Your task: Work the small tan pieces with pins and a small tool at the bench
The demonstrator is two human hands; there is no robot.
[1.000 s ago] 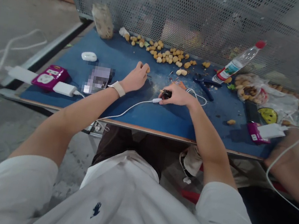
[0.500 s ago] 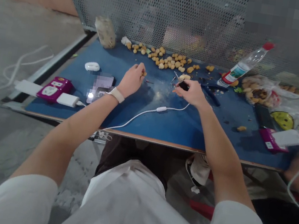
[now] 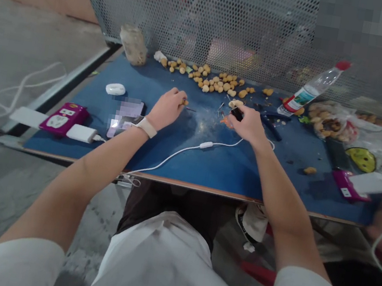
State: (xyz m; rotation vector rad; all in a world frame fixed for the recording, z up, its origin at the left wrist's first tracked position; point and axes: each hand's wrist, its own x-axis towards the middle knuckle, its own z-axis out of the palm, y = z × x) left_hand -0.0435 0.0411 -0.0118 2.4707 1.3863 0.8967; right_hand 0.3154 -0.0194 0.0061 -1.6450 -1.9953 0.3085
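Cord [image 3: 206, 144] is best left slack: left hand [image 3: 167, 107] pinches a tan piece [image 3: 185, 102], right hand [image 3: 251, 125] grips a black tool [image 3: 236, 114].

The person is wearing a loose, pale grey-white shirt [image 3: 156, 264], its soft cloth creasing down the front and gathering in broad folds near the hem [image 3: 171, 219]. The short sleeves [image 3: 22, 263] are ending above the elbows and leaving both forearms [image 3: 101, 167] bare. A broad, smooth-looking, off-white band [image 3: 147, 127] (its far side is hiding from view) is circling the left wrist [image 3: 152, 120]. Beyond the hem, dark brownish trousers [image 3: 139, 202] are showing dimly in shadow.
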